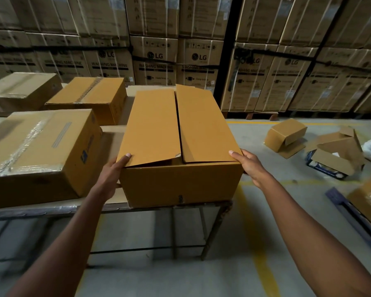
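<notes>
Box (176, 136) at table (41, 211) edge, left hand (114, 174) gripping its 7 o'clock corner, right hand (250, 166) its 5 o'clock corner (thumbs clamped on flaps, other fingers hidden).

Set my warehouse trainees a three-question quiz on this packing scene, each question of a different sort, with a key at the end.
1. True or false: tape seals the top flaps of the centre box on the table.
2. Multiple choice: where does the left hand grip the centre box? A) its near left corner B) its far right corner C) its far left corner
3. Fill the gap: the right hand grips the centre box too, while the opened cartons to its right lie on the ___.

Key: 1 false, the flaps are loose and one lifts at its near edge; 2 A; 3 floor.
</notes>
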Demonstrator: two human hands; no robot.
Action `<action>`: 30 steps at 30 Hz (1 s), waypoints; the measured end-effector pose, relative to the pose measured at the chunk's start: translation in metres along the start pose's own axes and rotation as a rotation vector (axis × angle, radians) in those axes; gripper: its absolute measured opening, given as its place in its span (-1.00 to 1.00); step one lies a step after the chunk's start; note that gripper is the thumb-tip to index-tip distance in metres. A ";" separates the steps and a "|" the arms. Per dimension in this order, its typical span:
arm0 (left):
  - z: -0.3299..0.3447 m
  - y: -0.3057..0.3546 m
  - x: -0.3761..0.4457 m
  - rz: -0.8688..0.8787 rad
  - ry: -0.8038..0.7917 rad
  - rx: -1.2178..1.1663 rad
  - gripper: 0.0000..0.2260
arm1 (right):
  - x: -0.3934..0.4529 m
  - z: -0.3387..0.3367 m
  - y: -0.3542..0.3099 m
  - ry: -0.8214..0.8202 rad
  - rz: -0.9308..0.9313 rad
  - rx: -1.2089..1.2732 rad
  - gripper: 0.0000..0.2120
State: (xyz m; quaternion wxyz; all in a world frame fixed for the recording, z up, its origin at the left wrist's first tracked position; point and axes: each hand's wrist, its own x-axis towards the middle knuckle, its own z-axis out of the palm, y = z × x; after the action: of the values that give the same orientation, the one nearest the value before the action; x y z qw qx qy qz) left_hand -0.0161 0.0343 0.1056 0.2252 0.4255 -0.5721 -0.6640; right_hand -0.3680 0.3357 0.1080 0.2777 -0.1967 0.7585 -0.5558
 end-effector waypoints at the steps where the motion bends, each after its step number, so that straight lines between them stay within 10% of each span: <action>1: 0.003 0.000 -0.003 0.003 0.003 0.002 -0.47 | 0.008 -0.007 0.009 -0.010 -0.003 0.006 0.12; 8: 0.015 0.001 -0.010 0.000 0.026 -0.008 -0.49 | -0.012 -0.005 -0.005 0.017 -0.019 0.000 0.10; 13: 0.014 0.001 -0.007 -0.010 0.037 -0.004 -0.42 | -0.030 0.006 -0.016 0.032 -0.070 -0.035 -0.45; 30: 0.020 0.003 -0.009 -0.003 0.053 0.011 -0.44 | -0.038 0.011 -0.007 0.121 -0.073 -0.033 -0.50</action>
State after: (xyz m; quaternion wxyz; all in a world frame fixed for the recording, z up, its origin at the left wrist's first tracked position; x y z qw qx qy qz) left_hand -0.0283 0.0521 0.1114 0.2372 0.4450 -0.5690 -0.6496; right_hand -0.3321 0.3490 0.1198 0.2075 -0.1949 0.7753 -0.5638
